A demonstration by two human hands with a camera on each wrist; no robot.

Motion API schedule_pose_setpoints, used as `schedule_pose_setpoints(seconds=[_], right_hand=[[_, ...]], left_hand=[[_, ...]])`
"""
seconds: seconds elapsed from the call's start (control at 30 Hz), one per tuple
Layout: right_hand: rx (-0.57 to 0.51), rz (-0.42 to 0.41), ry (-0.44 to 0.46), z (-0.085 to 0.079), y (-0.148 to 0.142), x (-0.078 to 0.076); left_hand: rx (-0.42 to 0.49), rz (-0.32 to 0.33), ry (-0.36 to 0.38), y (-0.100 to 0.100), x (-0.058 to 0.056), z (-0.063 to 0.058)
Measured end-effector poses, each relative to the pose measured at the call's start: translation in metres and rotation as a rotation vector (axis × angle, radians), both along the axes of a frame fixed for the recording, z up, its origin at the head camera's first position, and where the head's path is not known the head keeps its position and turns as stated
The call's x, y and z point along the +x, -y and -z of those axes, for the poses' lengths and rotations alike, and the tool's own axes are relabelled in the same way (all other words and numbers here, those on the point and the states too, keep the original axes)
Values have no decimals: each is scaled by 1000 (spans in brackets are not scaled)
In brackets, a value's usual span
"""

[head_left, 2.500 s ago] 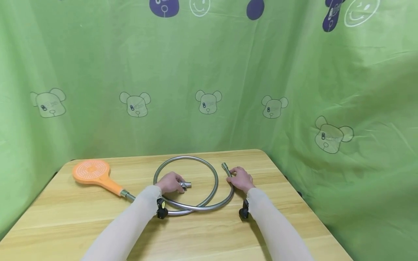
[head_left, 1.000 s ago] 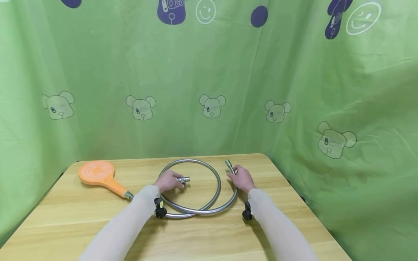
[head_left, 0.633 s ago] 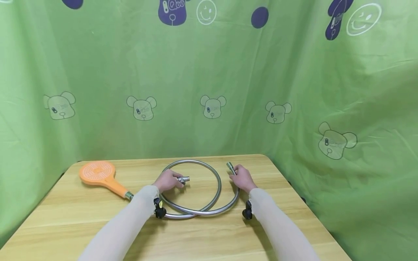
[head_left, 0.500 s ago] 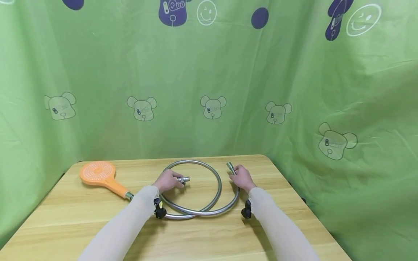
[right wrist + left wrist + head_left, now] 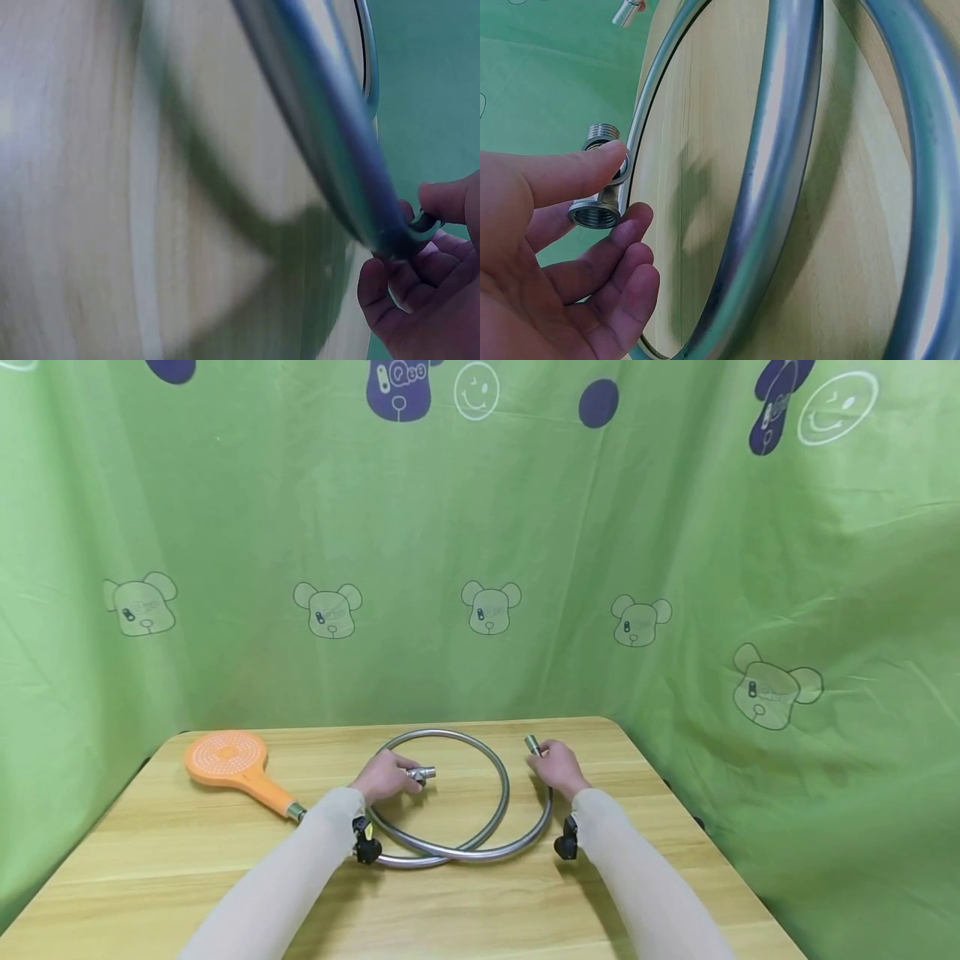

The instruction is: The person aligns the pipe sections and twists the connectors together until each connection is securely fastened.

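Observation:
In the head view my left hand pinches a small chrome tee fitting above the table. The left wrist view shows the fitting between thumb and fingers, with a threaded stub upward and an open threaded mouth. My right hand grips a metal shower hose just below its end nut. That nut points up and away, off the table. In the right wrist view the hose runs up to curled fingers. Left of my hands lies an orange shower head, joined to the hose's other end.
The hose lies in a wide loop on the wooden table, crossing itself in front. Green printed curtain surrounds the table at the back and sides. My left forearm hides part of the hose near the shower head.
My right hand has taken a firmer hold of the hose and lifted its end, which has shifted slightly right. My left hand has raised the fitting a little. The head view has tilted slightly.

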State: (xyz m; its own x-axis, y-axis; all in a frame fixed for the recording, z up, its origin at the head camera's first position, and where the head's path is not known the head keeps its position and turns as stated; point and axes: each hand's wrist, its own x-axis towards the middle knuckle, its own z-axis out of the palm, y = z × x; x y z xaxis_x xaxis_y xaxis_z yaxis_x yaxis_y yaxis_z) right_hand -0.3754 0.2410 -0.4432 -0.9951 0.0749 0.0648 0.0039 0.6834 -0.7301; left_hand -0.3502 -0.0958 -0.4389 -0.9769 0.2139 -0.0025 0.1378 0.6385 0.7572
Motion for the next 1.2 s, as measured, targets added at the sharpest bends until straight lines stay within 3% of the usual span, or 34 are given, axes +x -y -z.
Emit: schedule_pose_setpoints(seconds=[0.43, 0.9, 1.2], right_hand=[[65, -62, -114, -3, 21, -7], [65, -164, -146, -17, 49, -8], [163, -231, -154, -25, 64, -14]], left_hand=[[39, -11, 9, 2, 0, -1], [64, -54, -12, 2, 1, -10], [66, -76, -10, 5, 2, -12]])
